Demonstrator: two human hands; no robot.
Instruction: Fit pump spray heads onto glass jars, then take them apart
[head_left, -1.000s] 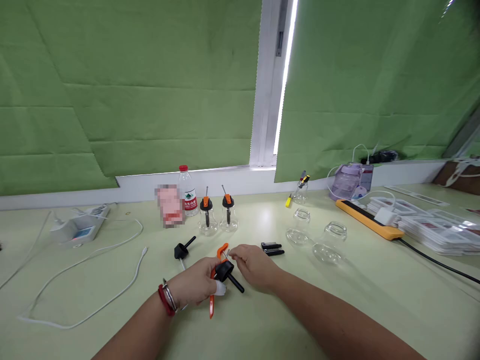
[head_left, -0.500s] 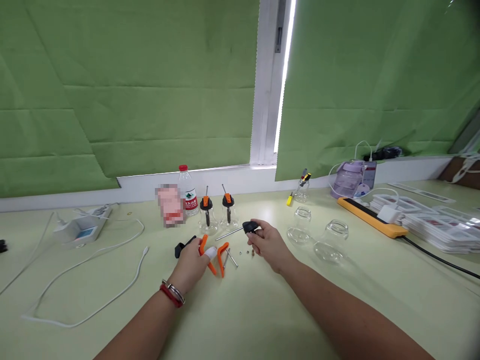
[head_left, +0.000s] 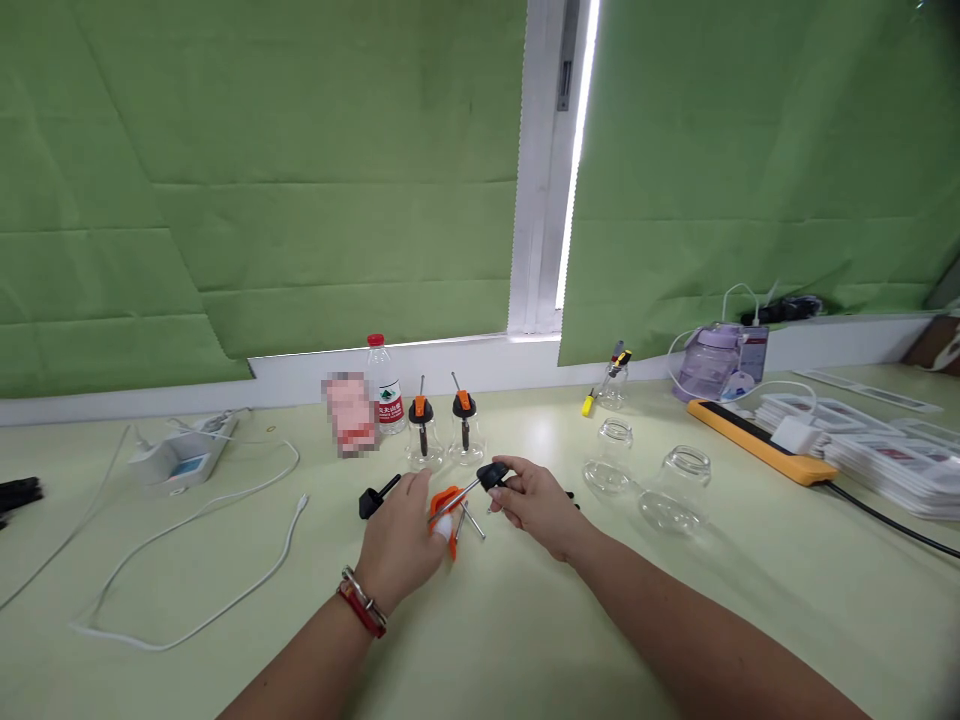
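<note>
My right hand [head_left: 536, 503] pinches a black cap [head_left: 491, 474] with a thin metal rod [head_left: 463, 494] slanting down to the left. The rod's tip reaches my left hand [head_left: 403, 535], whose thumb wears a white covering. Its fingers close around a bent orange plastic handle [head_left: 446, 498], partly hidden by the hand. Short metal pins [head_left: 472, 521] lie just right of it. A black piece with a stem [head_left: 369, 503] rests left of my left hand. Behind stand two glass jars [head_left: 425, 455] fitted with black caps, orange levers and upright rods.
Two open glass jars [head_left: 609, 476] [head_left: 673, 510] stand to the right. Further back are a small jar with tools [head_left: 614, 390], a yellow-handled tool [head_left: 588, 405], a water bottle [head_left: 386, 400] and a purple jug [head_left: 706, 365]. An orange power strip [head_left: 757, 445] lies right; a white cable [head_left: 217, 515] curls left.
My left hand has moved right, bringing its orange handle to the rod's end. My right hand keeps the black cap, and the rod now slopes more steeply. The view has shifted slightly.
</note>
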